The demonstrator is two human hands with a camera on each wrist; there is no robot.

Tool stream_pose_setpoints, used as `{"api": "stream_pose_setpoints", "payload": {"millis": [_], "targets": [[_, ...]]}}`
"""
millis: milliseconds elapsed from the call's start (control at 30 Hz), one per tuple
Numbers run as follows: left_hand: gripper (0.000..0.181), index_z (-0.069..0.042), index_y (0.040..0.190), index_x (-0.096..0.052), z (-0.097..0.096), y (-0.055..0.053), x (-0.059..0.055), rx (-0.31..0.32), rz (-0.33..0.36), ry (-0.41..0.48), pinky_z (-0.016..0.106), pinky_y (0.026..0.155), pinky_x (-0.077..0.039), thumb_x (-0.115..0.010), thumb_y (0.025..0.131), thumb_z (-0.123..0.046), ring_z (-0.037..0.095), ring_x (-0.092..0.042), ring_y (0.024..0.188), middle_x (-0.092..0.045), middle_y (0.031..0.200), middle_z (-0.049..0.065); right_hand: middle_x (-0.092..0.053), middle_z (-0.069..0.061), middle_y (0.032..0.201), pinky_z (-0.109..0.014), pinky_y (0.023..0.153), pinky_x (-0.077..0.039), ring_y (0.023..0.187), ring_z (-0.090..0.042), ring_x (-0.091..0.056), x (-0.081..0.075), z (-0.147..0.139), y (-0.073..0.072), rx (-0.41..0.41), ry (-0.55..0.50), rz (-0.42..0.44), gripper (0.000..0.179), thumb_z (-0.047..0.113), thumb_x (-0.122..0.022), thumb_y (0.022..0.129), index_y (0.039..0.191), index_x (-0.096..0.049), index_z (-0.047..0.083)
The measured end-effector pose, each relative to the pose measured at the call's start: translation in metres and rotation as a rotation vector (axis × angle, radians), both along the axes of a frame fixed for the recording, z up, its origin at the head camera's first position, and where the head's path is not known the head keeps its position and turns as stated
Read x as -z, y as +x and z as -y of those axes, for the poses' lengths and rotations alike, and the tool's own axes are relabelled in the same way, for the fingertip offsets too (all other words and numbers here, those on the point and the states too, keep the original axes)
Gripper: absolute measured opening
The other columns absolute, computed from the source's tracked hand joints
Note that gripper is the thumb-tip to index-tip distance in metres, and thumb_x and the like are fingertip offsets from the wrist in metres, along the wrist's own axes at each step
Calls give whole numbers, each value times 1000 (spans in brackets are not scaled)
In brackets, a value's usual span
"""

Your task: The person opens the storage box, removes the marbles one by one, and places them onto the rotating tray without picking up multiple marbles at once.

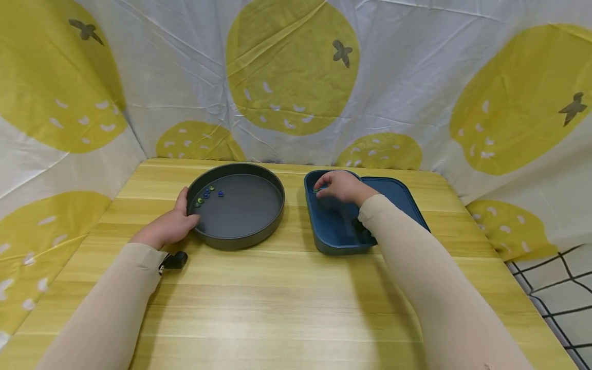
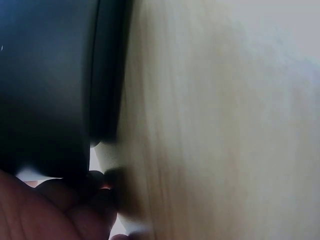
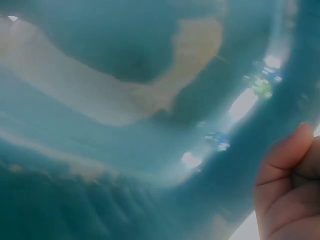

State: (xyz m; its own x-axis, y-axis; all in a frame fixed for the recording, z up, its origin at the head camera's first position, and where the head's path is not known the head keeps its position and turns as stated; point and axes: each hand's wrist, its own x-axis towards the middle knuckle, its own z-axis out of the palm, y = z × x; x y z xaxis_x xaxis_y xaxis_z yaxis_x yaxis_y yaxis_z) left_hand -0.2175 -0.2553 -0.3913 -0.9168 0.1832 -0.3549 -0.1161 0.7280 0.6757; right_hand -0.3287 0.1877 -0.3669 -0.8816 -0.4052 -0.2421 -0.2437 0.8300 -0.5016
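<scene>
A round dark grey pan (image 1: 238, 218) stands on the table, with several small blue and green glass marbles (image 1: 206, 195) along its left inside. My left hand (image 1: 168, 223) grips its left wall, thumb toward the near side; in the left wrist view some fingers are in shadow beside the pan (image 2: 45, 90). Over the far left corner of the blue rectangular tray (image 1: 330, 223) is my right hand (image 1: 342, 186), finger and thumb bent toward each other. In the right wrist view, blurred marbles (image 3: 262, 85) lie in the tray's corner. Whether the fingertips hold one is hidden.
A blue lid (image 1: 398, 195) or second flat tray lies right of the tray, partly behind my right arm. A patterned cloth (image 1: 296, 77) hangs behind the wooden table (image 1: 259, 308). Black wire grid (image 1: 564, 293) stands at the right edge.
</scene>
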Motion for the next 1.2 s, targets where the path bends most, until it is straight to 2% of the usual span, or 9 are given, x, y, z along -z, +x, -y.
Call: {"api": "stream_pose_setpoints", "payload": {"millis": [167,267,400,500,600,833,967,1100,1200], "targets": [[95,-8,158,37,0,0,0,1,-4,-1,69,127,-11,-41,108,-27,57,-6,157,16,170,35,-63,-11,146,-52,108,-50,130,-33,-61,-16,0,2,41,-96,14,30,26,-70,103,130,-73,14],[95,-9,158,38,1,0,0,1,-1,5,69,126,-11,-41,109,-27,57,-5,158,16,170,35,-64,-11,145,-50,97,-53,114,-35,-64,-25,3,5,55,-137,8,31,27,-70,103,131,-72,15],[95,-9,158,38,1,-1,0,0,-1,10,69,126,-11,-41,109,-27,57,-5,158,17,170,35,-64,-8,145,-46,87,-50,105,-31,-62,-37,14,10,36,-154,-18,32,30,-70,103,132,-72,17],[95,-10,158,38,0,-2,1,-4,4,8,69,126,-11,-41,109,-27,57,-5,158,15,170,36,-63,-7,147,-42,88,-49,107,-26,-61,-44,28,14,10,-161,-26,31,31,-70,102,131,-72,18],[95,-11,158,39,0,-2,1,-5,7,2,69,126,-13,-41,109,-28,57,-8,157,13,170,36,-68,-8,124,-41,80,-46,87,-27,-57,-48,42,17,-6,-161,-26,30,32,-71,102,129,-73,19],[94,-11,158,38,1,-2,3,-7,10,1,68,127,-12,-41,109,-27,57,-8,157,14,170,36,-68,-9,121,-42,87,-48,98,-25,-58,-50,78,22,-63,-186,-26,29,31,-72,101,128,-74,21],[94,-10,158,39,3,-1,2,-8,11,-5,69,126,-13,-40,109,-28,58,-9,157,13,169,37,-61,-4,90,-37,74,-42,71,-22,-44,-52,97,27,-105,-208,-12,25,30,-73,101,124,-75,23],[94,-11,158,38,3,0,1,-7,8,-7,69,126,-13,-40,109,-28,58,-10,157,12,169,37,-70,-3,95,-32,73,-42,73,-17,-47,-53,115,32,-169,-213,-15,24,27,-74,100,123,-76,20],[94,-10,158,38,3,1,2,-8,14,-9,69,126,-14,-40,110,-28,58,-10,156,12,169,37,-76,-2,120,-30,81,-47,92,-12,-57,-52,126,34,-219,-196,-9,29,27,-74,100,128,-76,19]]}}
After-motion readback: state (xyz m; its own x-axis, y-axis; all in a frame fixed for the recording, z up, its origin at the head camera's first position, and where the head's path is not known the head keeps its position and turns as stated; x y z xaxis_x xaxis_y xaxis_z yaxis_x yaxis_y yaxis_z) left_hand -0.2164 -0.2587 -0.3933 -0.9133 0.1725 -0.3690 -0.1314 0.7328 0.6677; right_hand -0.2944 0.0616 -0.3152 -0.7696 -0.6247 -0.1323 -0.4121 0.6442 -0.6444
